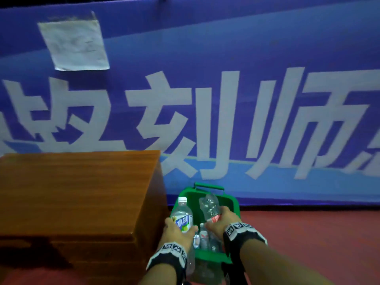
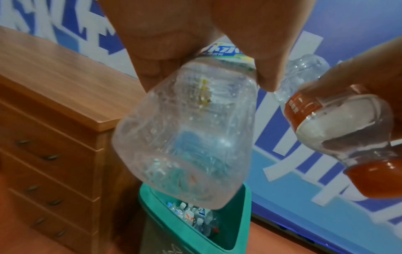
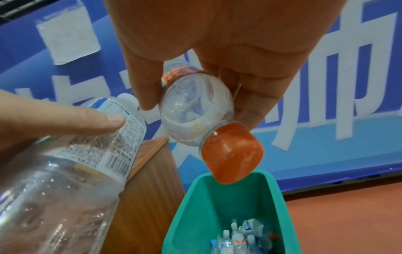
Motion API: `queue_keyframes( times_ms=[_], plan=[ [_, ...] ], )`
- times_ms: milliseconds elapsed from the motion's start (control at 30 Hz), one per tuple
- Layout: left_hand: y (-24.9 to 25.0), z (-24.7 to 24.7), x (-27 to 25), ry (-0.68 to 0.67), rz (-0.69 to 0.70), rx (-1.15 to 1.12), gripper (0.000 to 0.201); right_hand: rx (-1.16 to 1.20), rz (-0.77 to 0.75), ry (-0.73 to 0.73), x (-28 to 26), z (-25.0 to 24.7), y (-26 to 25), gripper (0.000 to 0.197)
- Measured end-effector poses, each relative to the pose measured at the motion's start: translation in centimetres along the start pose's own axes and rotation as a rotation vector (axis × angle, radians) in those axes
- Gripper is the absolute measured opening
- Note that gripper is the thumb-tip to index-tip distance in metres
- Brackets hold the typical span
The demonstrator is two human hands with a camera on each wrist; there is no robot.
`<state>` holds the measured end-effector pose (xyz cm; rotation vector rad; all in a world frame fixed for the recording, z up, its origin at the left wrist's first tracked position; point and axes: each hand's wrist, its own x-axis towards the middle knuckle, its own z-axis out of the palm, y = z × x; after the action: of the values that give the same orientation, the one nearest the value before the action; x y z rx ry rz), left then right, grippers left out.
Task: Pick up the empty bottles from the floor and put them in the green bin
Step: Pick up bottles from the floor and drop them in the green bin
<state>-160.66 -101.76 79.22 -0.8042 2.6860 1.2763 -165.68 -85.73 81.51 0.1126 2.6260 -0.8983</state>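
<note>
My left hand [image 1: 181, 226] grips a clear bottle [image 1: 182, 213] with a white cap and a blue and yellow label, held upright over the left rim of the green bin [image 1: 233, 203]. My right hand [image 1: 216, 218] grips a crumpled clear bottle [image 1: 209, 204] with a red label, base up and red cap [image 3: 232, 151] down, above the bin's opening. Several empty bottles [image 3: 237, 240] lie in the bottom of the bin [image 3: 191, 206]. In the left wrist view both held bottles hang over the bin [image 2: 245, 206].
A wooden drawer cabinet [image 1: 78, 192] stands right against the bin's left side. Behind the bin hangs a blue banner [image 1: 267, 120] with large white characters and a taped paper sheet [image 1: 74, 44]. Red floor [image 1: 308, 233] stretches to the right.
</note>
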Motion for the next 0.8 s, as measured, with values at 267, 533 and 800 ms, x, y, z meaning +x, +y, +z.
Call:
queue_keyframes(
  times_ms=[267,533,800],
  plan=[
    [11.4,6.5,8.2,-0.085,0.127,0.075,0.058,0.041,0.089,0.061,9.9,-6.3,3.0,0.07],
    [15.7,11.3,22.1,-0.189,0.081,0.13,0.066,0.043,0.213,0.01,22.8,-7.7,1.8,0.067],
    [17.7,11.9,29.1,-0.17,-0.063,0.249,0.085,-0.184,0.156,-0.208,32.1,-9.3,-0.7,0.081]
  ],
)
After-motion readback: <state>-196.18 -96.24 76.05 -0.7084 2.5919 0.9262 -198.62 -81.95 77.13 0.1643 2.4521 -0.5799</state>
